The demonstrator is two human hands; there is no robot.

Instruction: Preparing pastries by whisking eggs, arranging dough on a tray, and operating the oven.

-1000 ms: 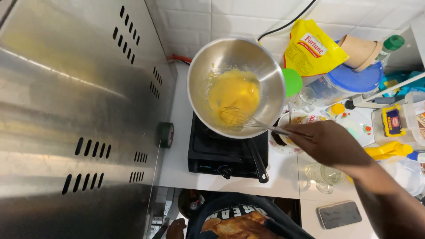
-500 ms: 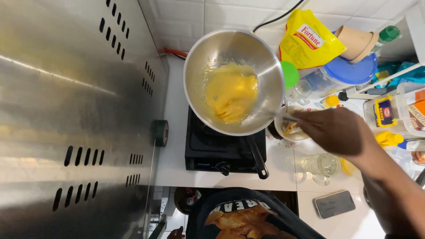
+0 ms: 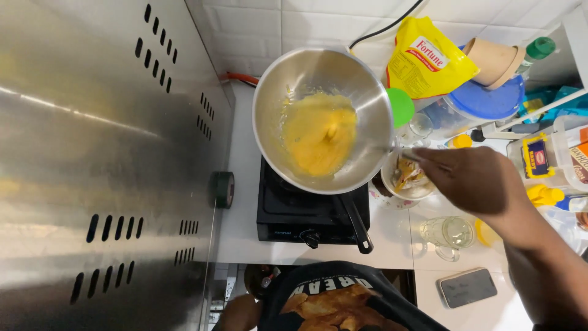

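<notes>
Head view: right hand [image 3: 474,181] beside bowl [image 3: 367,104] rim.

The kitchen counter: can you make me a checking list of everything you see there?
Surface: white counter, with a black single-burner stove on it.
Job's things: steel bowl above the stove, holding yellow beaten egg with a blurred whisk in it.
Clutter: yellow pouch, blue-lidded tub, small bowl of eggshells, empty glass, phone, roll of dark tape.
Hands: right hand beside the bowl rim, gripping the whisk handle; left hand not in view.
Cables: black cable on the tiled wall; orange hose behind the stove.
Surroundings: steel panel with slots on the left.
</notes>
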